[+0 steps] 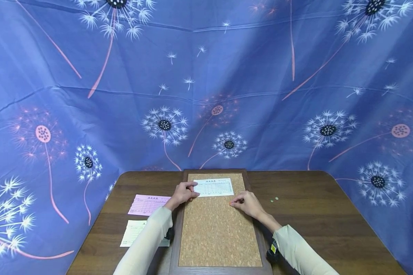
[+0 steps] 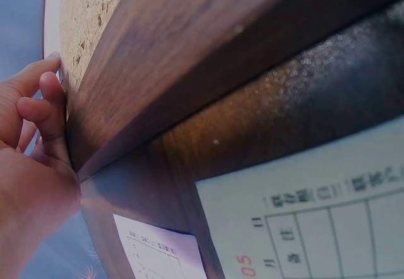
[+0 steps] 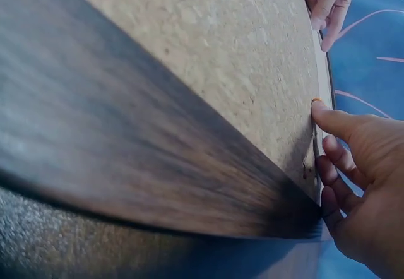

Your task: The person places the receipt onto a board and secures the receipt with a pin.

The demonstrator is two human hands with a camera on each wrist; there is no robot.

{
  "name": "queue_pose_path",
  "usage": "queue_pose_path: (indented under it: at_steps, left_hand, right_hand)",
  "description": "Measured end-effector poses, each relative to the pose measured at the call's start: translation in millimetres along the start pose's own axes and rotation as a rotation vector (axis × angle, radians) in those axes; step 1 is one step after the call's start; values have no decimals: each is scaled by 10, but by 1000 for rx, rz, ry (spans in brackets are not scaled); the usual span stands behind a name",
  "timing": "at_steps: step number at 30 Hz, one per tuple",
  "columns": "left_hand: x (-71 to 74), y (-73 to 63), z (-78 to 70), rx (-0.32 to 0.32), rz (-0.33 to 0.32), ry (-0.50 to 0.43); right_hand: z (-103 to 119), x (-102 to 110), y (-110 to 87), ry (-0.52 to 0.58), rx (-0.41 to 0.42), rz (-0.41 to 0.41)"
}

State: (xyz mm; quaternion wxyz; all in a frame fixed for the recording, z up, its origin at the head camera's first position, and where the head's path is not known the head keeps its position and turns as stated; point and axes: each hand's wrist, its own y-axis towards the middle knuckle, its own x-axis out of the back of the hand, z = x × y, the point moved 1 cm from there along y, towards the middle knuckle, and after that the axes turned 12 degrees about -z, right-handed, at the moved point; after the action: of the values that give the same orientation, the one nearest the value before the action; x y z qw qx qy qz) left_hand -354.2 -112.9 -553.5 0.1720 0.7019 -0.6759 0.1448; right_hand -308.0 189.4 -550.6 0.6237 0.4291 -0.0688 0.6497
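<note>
A white printed slip [image 1: 213, 187] lies across the upper part of a cork board [image 1: 220, 233] with a brown wooden frame. My left hand [image 1: 183, 193] rests at the slip's left edge, one fingertip near its upper corner and another near the lower one. In the left wrist view, the left hand [image 2: 31, 121] reaches over the frame to the board. My right hand [image 1: 247, 203] is just below the slip's lower right corner, pinching what looks like a small orange tack [image 1: 231, 204]. The right wrist view shows the tack's orange edge [image 3: 317, 100] at the thumb tip; the rest is hidden.
Left of the board lie a pink printed slip [image 1: 148, 205] and a pale yellow-green one [image 1: 133, 232], partly behind the left arm. Two small green discs [image 1: 277, 198] sit on the wooden table [image 1: 313, 214] to the right. A blue dandelion-patterned cloth [image 1: 261, 145] hangs behind.
</note>
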Motion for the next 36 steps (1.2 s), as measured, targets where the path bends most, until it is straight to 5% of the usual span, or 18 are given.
queue_pose_path:
  at_steps: [13,28,36]
  left_hand:
    - [5,-12,-19,-22,-10,-4]
    - [-7,-13,3,-31,-1,-3]
    - [-6,-13,-1,-55,-3,5]
  right_hand:
    - [29,-20,36,-10,-10,66]
    - [101,-41,54,-138,83,63]
    - [74,-77,69,-13,66,65]
